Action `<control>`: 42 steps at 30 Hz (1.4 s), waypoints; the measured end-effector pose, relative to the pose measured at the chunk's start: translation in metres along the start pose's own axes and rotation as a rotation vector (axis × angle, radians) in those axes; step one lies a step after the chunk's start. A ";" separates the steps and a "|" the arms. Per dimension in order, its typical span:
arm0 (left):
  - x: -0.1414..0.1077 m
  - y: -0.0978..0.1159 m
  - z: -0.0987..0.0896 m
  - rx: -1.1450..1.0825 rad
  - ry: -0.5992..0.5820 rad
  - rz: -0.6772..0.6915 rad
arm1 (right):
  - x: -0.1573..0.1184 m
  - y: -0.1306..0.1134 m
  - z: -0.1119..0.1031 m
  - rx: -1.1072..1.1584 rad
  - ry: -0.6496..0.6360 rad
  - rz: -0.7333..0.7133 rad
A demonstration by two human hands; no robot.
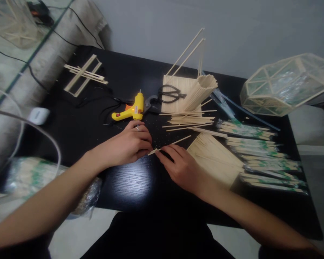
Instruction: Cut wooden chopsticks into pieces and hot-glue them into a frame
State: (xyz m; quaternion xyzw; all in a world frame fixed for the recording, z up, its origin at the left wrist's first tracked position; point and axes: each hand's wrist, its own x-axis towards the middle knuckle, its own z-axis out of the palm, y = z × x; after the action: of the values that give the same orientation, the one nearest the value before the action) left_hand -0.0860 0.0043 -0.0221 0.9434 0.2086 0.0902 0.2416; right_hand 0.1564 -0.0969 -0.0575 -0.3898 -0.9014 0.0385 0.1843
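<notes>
A thin wooden stick [179, 140] lies aslant low over the black table, between my hands. My right hand [182, 167] pinches it near its lower left part. My left hand [131, 144], with a ring on one finger, has its fingers curled in at that same end; the fingertips seem to grip it, though they are partly hidden. Small light bits lie around the fingertips. Just beyond my left hand is a yellow hot glue gun [129, 109]. Several loose sticks [189, 122] are spread beyond my right hand, and a flat stick panel [216, 158] lies beside it.
Scissors [171, 94] rest on a stick base that carries a hollow stick cylinder [201, 91]. Wrapped chopstick packs [270, 158] line the right. A stick frame [85, 75] lies at back left. A faceted stick frame [283, 84] stands at back right. Cables [43, 126] cross the left.
</notes>
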 end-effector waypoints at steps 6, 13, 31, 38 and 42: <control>0.000 0.001 0.000 0.002 -0.016 -0.001 | 0.000 -0.002 0.000 -0.016 0.008 -0.002; 0.000 0.000 0.002 -0.002 -0.013 0.002 | -0.002 -0.005 0.003 -0.023 0.023 0.009; 0.004 0.002 0.001 -0.031 -0.010 0.032 | -0.005 -0.006 0.006 -0.019 0.038 0.016; 0.005 0.002 0.003 -0.011 -0.011 0.036 | -0.005 -0.006 0.007 -0.007 0.033 0.021; 0.004 0.002 0.002 0.007 -0.016 0.029 | -0.005 -0.006 0.007 -0.001 0.035 0.027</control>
State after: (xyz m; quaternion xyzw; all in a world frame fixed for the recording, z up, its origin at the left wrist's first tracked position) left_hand -0.0814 0.0034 -0.0225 0.9478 0.1932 0.0853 0.2387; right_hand 0.1531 -0.1040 -0.0645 -0.4027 -0.8927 0.0338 0.1996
